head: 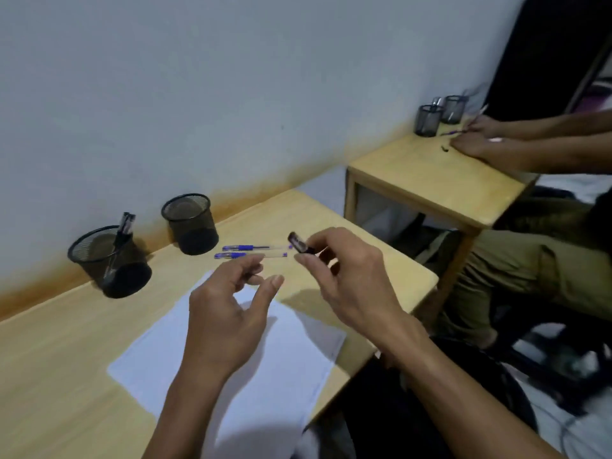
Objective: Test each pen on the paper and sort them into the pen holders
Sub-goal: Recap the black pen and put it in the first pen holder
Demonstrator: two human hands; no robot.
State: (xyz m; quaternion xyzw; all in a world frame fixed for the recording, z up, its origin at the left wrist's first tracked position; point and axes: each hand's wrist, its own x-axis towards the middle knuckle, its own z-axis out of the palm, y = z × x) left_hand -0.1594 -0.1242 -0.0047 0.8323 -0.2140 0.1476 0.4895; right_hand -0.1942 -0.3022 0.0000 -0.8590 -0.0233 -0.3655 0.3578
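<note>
**Sorting partly done: one pen binned, two waiting, one in hand**

Progress. The left holder [109, 261], at about 9 o'clock from the hands, has a dark pen [124, 226] standing in it. The right holder [190, 223], at about 11 o'clock, looks empty. Two blue pens [251, 251] lie side by side on the desk [49, 376] just beyond the hands at 12 o'clock, not yet sorted. The paper [298, 352] lies under the hands; no test marks are legible on it at this blur. Judgement: roughly a quarter through, with at least three pens left.

Hands. The right hand [344, 279] is raised over the desk, its grip pinched between thumb and fingers on a short dark piece [298, 242], probably a pen cap or the capped end; too blurred to say which. The left hand [225, 313] hovers above the paper, fingers curled and thumb spread, grip loose and holding nothing.
</note>
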